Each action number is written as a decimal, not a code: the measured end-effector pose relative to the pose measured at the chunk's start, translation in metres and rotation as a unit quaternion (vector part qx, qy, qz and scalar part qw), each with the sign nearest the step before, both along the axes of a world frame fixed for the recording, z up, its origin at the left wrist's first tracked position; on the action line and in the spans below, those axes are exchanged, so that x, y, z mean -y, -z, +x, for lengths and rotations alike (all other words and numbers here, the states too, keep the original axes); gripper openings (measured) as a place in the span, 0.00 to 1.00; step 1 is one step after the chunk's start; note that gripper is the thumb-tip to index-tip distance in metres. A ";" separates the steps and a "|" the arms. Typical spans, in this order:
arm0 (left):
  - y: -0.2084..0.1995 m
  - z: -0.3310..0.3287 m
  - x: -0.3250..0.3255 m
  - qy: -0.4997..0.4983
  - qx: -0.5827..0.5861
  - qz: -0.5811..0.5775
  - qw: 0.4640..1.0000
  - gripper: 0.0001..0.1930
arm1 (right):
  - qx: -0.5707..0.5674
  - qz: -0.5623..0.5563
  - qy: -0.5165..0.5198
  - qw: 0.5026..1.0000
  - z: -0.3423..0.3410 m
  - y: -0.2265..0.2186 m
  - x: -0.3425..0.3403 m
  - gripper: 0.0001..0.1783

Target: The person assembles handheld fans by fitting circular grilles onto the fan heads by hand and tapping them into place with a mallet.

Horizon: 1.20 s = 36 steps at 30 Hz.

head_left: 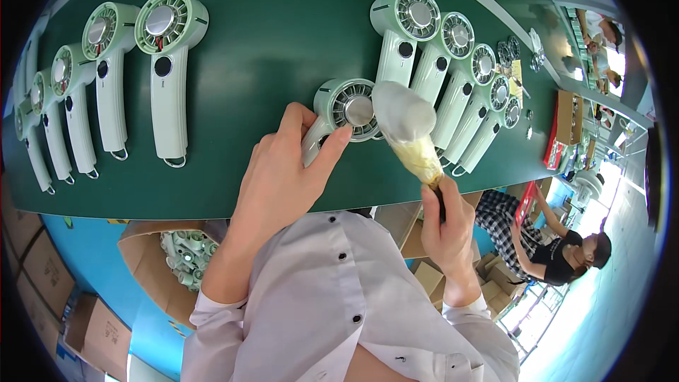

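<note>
In the middle of the green table, my left hand (286,159) is closed around the handle of a pale green handheld fan (327,105), its thumb by the lower edge of the head. The fan's round head has a silver hub and faces up. My right hand (449,223) grips the dark handle of a tool with a thick white padded head (402,114) and a yellowish wrapped neck. That white head is at the right side of the fan's head in this view; whether they touch, I cannot tell. It partly covers a neighbouring fan.
Several handheld fans (168,78) lie in a row at the left, and several more (442,74) at the right. Loose round fan parts (508,49) lie at the far right. Below the table's near edge stands a carton (145,255) of fan parts. A person (552,255) sits at right.
</note>
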<state>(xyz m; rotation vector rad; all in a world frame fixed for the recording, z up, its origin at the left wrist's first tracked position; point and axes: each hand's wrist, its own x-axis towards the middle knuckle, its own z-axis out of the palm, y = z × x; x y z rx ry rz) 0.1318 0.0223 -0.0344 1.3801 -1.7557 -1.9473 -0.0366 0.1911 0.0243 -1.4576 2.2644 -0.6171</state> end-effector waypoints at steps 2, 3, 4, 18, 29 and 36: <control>0.000 0.000 0.000 0.002 0.002 -0.004 1.000 0.23 | 0.007 0.007 -0.001 1.000 0.001 -0.005 0.003 0.09; 0.000 0.000 0.000 0.001 0.002 -0.004 1.000 0.23 | 0.022 -0.007 0.009 1.000 0.000 -0.009 0.002 0.09; 0.000 0.001 0.000 0.001 -0.002 -0.003 1.000 0.23 | 0.038 -0.021 0.018 0.999 0.000 -0.011 0.001 0.10; 0.004 0.002 -0.002 0.002 -0.021 -0.007 1.000 0.22 | 0.020 -0.009 0.011 1.000 -0.012 -0.010 0.017 0.07; 0.004 0.002 -0.002 -0.003 -0.024 -0.027 0.999 0.22 | 0.031 0.018 -0.049 0.998 -0.014 -0.017 0.035 0.07; 0.000 0.002 0.000 0.013 -0.011 -0.017 1.000 0.22 | 0.037 0.016 0.040 0.998 -0.020 -0.024 0.018 0.10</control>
